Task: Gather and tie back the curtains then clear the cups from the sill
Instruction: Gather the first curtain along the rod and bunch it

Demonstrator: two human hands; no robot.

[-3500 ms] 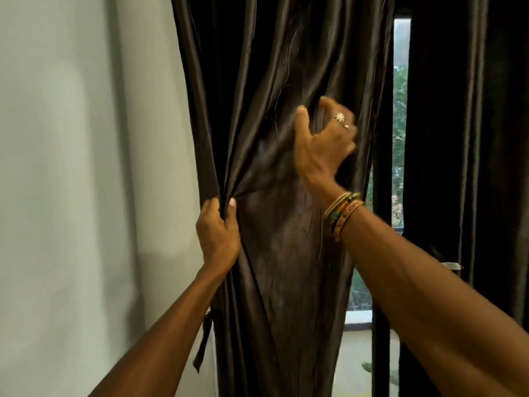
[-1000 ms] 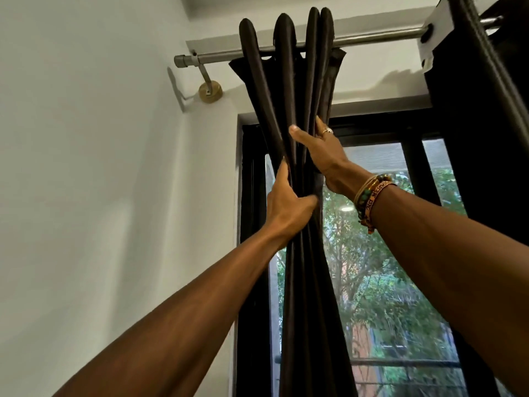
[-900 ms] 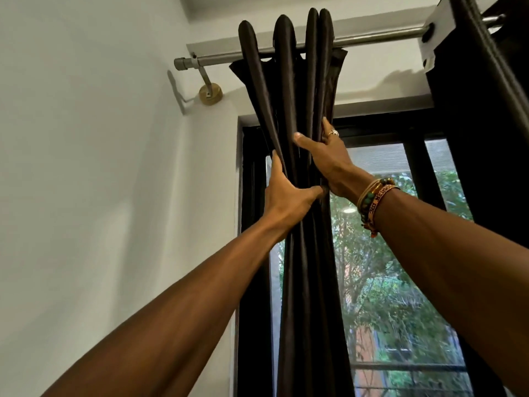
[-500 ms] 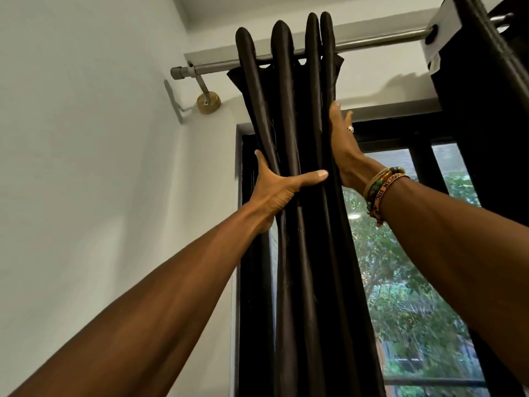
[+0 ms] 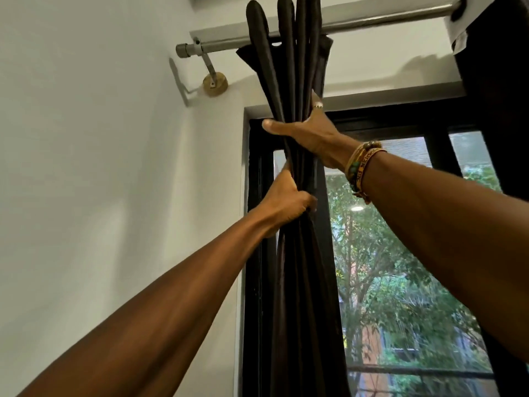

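Curtain dark, bunched into tight upright folds, hung from metal rod at left edge of window frame. Left hand clamped round the bundle, fingers curled in front. Right hand just above, thumb stretched across the folds, fingers wrapped behind, gripping same bundle. Bangles on right wrist. Second dark curtain at far right on same rod. Bracket fixed to white wall. Green trees beyond glass.

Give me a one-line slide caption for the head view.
Left hand and right hand clutch the gathered dark curtain beneath the rod, right above left, beside the window.
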